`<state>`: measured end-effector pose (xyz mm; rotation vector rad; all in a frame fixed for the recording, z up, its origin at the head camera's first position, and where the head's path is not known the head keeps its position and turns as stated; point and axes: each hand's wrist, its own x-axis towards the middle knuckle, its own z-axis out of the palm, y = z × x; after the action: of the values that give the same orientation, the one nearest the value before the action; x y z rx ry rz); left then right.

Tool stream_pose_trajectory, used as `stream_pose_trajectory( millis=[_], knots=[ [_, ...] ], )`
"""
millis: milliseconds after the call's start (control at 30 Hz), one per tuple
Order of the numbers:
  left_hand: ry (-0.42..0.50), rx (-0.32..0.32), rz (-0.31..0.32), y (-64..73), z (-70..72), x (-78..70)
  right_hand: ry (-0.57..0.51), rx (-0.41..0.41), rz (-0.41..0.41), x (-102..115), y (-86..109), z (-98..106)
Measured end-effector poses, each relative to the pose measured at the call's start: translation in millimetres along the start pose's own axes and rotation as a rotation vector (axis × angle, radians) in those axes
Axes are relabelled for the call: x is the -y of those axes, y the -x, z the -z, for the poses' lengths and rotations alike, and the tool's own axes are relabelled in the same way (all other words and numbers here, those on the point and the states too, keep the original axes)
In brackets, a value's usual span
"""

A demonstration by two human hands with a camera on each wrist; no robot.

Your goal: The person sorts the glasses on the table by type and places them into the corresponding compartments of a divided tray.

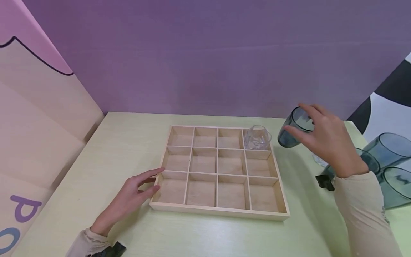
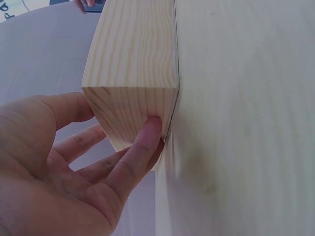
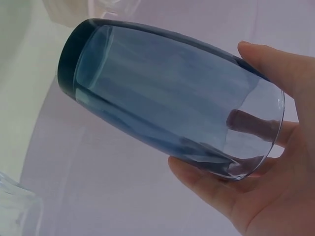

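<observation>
My right hand (image 1: pixel 330 137) grips a blue-grey glass tumbler (image 3: pixel 162 93) near its rim, between thumb and fingers. In the head view the tumbler stands tilted beyond the back right corner of a wooden compartment tray (image 1: pixel 221 210), its dark base toward the tray. A small clear glass (image 1: pixel 257 138) sits in the tray's back right compartment; the other compartments hold nothing. At the tray's left side, my left hand (image 1: pixel 131 196) rests with fingers spread along the wall. Its fingertips press on the outer side of the wooden wall (image 2: pixel 130 105) in the left wrist view.
More blue-grey tumblers (image 1: pixel 393 148) stand at the right edge of the light table (image 1: pixel 135 139), partly behind the right forearm. Another clear glass (image 1: pixel 319 160) is partly hidden by the right hand. A purple wall panel (image 1: pixel 205 64) closes off the back.
</observation>
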<state>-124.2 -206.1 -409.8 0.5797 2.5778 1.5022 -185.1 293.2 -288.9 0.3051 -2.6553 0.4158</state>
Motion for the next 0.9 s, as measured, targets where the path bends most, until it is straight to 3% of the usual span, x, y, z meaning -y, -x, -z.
stream_pose_trajectory(
  millis=[900],
  knots=[
    [-0.024,0.002,0.006,0.5,1.0,-2.3,-0.012,-0.066,0.117,51,-13.1,17]
  ],
)
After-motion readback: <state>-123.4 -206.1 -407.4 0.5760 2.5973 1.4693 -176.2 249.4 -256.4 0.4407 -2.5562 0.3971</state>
